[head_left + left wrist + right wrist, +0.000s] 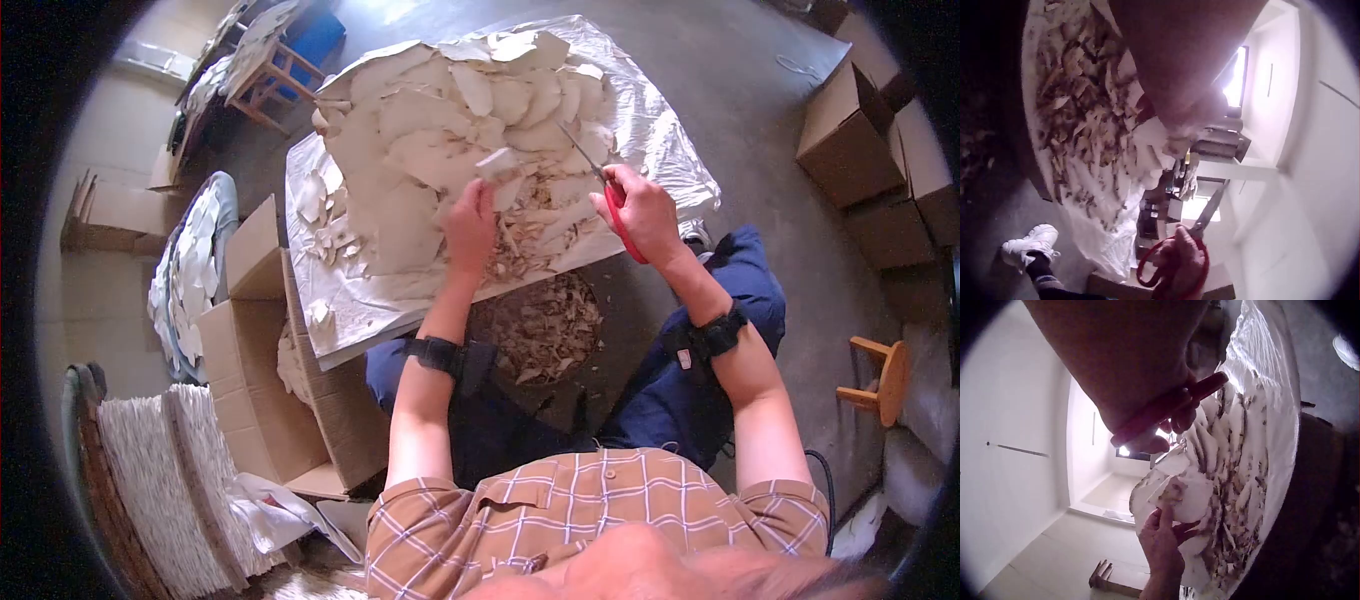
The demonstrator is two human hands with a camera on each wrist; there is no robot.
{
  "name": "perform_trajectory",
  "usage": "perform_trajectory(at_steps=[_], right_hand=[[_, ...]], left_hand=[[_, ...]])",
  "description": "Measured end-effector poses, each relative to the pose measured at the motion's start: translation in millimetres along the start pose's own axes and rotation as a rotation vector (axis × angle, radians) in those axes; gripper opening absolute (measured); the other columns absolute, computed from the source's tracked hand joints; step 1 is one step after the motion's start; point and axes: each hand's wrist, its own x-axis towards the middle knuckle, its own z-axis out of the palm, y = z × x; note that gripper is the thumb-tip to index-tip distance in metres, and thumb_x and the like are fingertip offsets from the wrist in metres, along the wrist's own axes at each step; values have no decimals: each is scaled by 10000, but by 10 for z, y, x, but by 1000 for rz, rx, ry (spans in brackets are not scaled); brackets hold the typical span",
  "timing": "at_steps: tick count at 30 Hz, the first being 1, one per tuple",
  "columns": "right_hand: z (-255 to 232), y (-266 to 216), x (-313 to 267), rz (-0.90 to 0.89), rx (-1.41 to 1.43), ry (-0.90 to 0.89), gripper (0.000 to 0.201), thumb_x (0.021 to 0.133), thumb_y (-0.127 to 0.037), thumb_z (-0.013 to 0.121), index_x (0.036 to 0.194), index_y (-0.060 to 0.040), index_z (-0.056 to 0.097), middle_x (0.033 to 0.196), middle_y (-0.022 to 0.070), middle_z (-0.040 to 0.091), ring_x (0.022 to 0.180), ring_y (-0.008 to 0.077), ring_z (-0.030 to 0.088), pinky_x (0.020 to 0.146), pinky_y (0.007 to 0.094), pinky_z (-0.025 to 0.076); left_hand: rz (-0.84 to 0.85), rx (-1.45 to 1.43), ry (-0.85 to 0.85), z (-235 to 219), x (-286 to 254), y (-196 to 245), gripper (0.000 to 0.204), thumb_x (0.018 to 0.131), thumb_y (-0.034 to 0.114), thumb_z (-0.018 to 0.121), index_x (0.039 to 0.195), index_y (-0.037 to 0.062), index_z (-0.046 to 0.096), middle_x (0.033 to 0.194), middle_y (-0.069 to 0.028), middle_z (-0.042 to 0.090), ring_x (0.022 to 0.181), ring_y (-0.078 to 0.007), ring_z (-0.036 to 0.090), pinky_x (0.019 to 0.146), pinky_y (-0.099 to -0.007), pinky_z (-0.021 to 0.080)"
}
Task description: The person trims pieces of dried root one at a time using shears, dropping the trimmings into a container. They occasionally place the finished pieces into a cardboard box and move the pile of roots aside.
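Note:
The left hand [470,228] pinches a small pale piece [495,161] above the heap of flat cream-coloured pieces [430,130]. In the right wrist view the left hand [1163,547] has its thumb and fingers on a pale piece with a brownish patch [1174,490]. To the right, the right hand [643,215] grips red-handled scissors [628,232], blades pointing up and away over the heap. The left wrist view shows the right hand [1179,265] with fingers through the red handles, the scissors' blades [1211,206] looking closed or nearly so.
White plastic sheeting [670,150] covers the table under the heap. Scraps fill a round container [540,335] between the knees. An open cardboard box [250,370] stands at the left, more boxes [850,140] at the right, with a wooden stool [885,383] nearby.

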Motion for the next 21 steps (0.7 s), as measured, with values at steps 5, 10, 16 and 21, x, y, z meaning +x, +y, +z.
perform_trajectory(at_steps=[5,10,16,21], right_hand=[[140,-50,-5,16,-10,-45,347,730,-313,628,960,-61,562,826,134,627,777,299,608,658,386,477],[252,-107,17,4,42,-64,372,734,-334,629,977,-61,559,821,136,625,761,303,609,655,384,475],[344,-345,47,307,739,-233,373,738,-242,676,1000,-16,537,675,59,584,557,144,581,480,253,455],[281,-439,82,180,1155,-305,342,740,-97,641,1030,3,490,666,33,548,435,66,474,347,208,368]], left_hand=[[-418,-557,119,-154,89,-85,227,867,168,523,806,-48,557,613,-89,569,483,-156,593,376,-268,449],[-569,-694,68,-277,65,-150,218,877,180,507,983,-10,519,715,-89,601,491,-177,604,373,-266,463],[-669,-1365,-73,-475,-79,79,323,868,171,505,1147,25,430,914,-113,592,628,-207,633,485,-279,517],[-695,-1504,-330,-346,-268,218,343,842,150,534,1155,54,434,955,-89,597,773,-190,627,581,-279,527]])
